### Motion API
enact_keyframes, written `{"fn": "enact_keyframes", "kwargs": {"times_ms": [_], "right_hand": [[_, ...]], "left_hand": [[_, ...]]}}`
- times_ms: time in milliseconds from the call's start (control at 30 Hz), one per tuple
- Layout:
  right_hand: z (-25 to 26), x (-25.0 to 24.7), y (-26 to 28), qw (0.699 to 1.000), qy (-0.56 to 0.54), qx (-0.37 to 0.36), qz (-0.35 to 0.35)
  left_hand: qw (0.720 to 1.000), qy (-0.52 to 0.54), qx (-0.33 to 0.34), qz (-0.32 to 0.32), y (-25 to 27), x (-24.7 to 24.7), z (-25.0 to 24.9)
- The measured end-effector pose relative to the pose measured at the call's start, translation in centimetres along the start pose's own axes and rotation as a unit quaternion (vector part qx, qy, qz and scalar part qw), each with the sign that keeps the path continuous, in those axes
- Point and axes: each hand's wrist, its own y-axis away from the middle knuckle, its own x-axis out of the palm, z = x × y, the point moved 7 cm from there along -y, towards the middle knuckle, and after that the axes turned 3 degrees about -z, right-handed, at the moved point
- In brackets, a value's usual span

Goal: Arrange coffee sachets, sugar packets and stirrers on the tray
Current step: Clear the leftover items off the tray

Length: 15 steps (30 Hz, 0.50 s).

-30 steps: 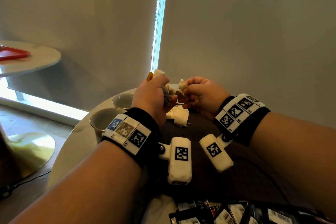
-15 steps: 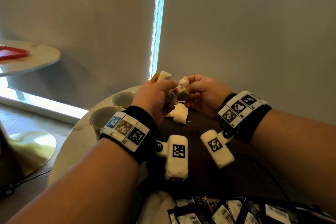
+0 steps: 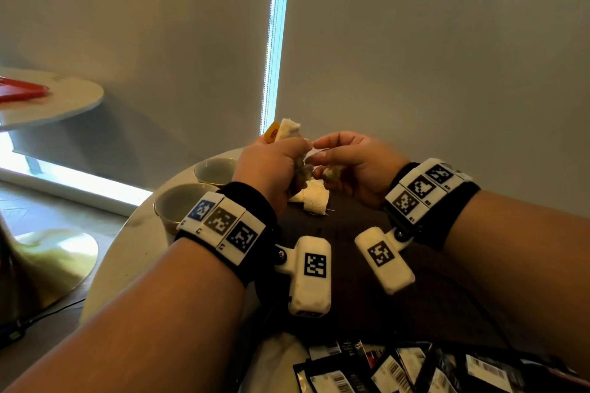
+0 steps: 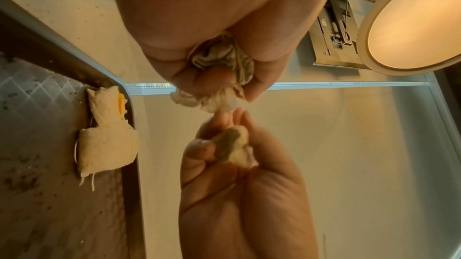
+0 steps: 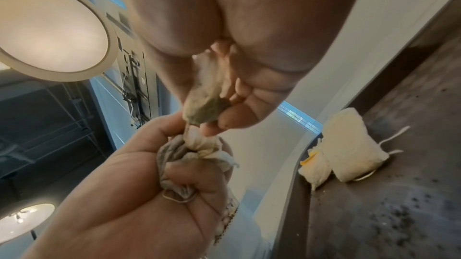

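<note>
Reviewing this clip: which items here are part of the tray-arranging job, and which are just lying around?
In the job:
- left hand gripping a bunch of tea bags
- right hand holding one tea bag
- two tea bags lying on the dark tray
- black sachets at the near edge

Lying about:
- two cups
- red item on the side table

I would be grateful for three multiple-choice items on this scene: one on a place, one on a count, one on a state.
1. Where do the flat tea bags lie?
A. in a cup
B. at the dark tray's edge
C. on the floor

2. How many cups stand beside the left hand?
A. two
B. four
C. none

3. How is the left hand?
A. flat and open
B. clenched round crumpled tea bags
C. resting on the black sachets

Key: B, they rest by the tray's rim; A, two cups show; B, its fingers curl round the bundle.
</note>
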Motion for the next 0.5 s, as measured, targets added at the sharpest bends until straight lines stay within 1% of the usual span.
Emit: {"fn": "enact_keyframes", "kwargs": {"times_ms": [100,167,233,333,400,500], "right_hand": [[-0.1,-0.4,0.0,1.0,0.019,0.0,-0.024],[-0.1,-0.4,-0.1,0.999,0.036,-0.006,-0.04],[0.0,-0.4,-0.2,0.995,0.068,0.0,-0.07],[0.0,-0.5,-0.3,0.989,0.103,0.035,-0.098],[-0.4,-0.4,-0.6,0.988,0.095,0.075,-0.099],[-1.0,0.6,-0.6,0.989,0.031,0.137,-0.051]], "left_hand": [[1.0,-0.011,-0.006,0.0,0.0,-0.1,0.0],[0.999,-0.037,-0.003,0.022,0.3,0.4,0.0],[0.997,-0.049,-0.006,0.05,0.6,1.0,0.2],[0.994,-0.07,-0.016,0.078,1.2,1.6,0.4],[0.992,-0.077,-0.025,0.098,1.5,1.8,0.4],[0.989,-0.074,-0.035,0.121,2.1,2.2,0.3]]}}
